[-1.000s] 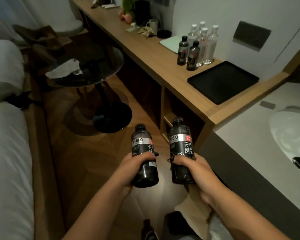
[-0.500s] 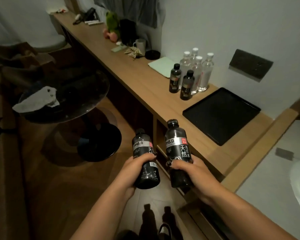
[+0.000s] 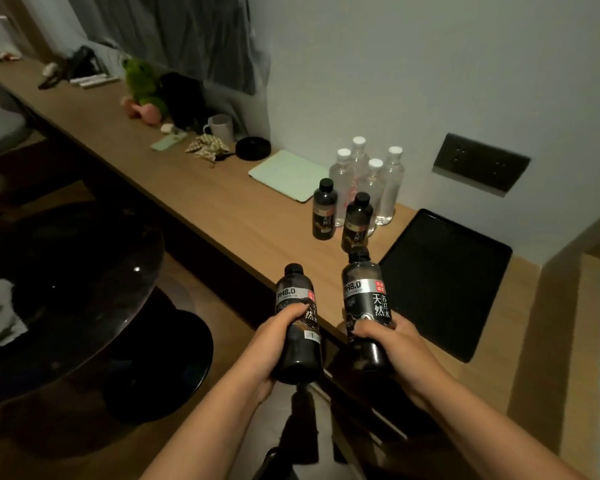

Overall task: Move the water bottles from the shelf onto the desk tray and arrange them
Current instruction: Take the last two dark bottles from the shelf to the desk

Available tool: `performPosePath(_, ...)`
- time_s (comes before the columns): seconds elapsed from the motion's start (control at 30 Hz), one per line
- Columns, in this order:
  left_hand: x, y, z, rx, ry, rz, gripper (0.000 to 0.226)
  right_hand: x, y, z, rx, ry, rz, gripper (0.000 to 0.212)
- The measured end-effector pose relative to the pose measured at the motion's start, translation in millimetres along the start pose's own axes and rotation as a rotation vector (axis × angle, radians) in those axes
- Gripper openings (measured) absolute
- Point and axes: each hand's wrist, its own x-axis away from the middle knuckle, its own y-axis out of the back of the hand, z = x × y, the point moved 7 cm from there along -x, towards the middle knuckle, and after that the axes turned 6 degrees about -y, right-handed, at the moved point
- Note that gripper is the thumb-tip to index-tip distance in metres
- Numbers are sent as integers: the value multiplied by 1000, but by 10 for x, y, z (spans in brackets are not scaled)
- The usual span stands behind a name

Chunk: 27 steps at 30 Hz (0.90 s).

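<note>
Two bare forearms reaching in from the bottom edge, each with a dark bottle. Left hand [image 3: 278,336] wrapped tight around the lower half of the left black bottle [image 3: 297,320], thumb across the label, bottle upright and tipped a touch rightward. Right hand [image 3: 390,336] clamped the same way on the right black bottle [image 3: 364,303], held a bit higher, cap leaning slightly left, "PH8.0" readable on both labels. Both bottles up in the air right at the front edge of the wooden table [image 3: 222,209], not resting on anything.

Just past the right bottle, the flat black tray [image 3: 444,278] lying on the table near the wall corner. Beside its left end, two more black bottles [image 3: 357,220] standing upright on the wood, the nearer one partly hidden by the held bottle's cap. Right behind those, a cluster of four clear bottles [image 3: 390,188] with white caps against the wall.

Off to the left and lower, a round dark glass side table [image 3: 70,289] with a white crumpled thing on top. Further along the table: pale green pad [image 3: 288,174], black round dish [image 3: 253,148], white mug [image 3: 220,126], green plush toy [image 3: 142,84]. Dark socket panel [image 3: 480,164] on the wall above the tray, grey curtain [image 3: 194,32] at the far back.
</note>
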Motion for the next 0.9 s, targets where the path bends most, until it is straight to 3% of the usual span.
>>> performPosePath(0.23, -728, 34, -545, -157, 28, 45, 44, -596, -28, 253, -100, -66, -117, 34)
performPosePath(0.57, -1573, -268, -1109, -495, -102, 90, 49, -1406, 301, 569, -31, -57, -333, 62)
performPosePath(0.63, -1728, -334, -1211, -584, -179, 100, 47, -1536, 332, 635, 13, -47, -354, 67)
performPosePath(0.77, -2039, -406, -1278, -799, -301, 133, 69, -1754, 381, 777, 171, 11, -368, 71)
performPosePath(0.9, -2258, -441, -1360, -889, -334, 141, 66, -1992, 355, 861, 344, 83, -399, 71)
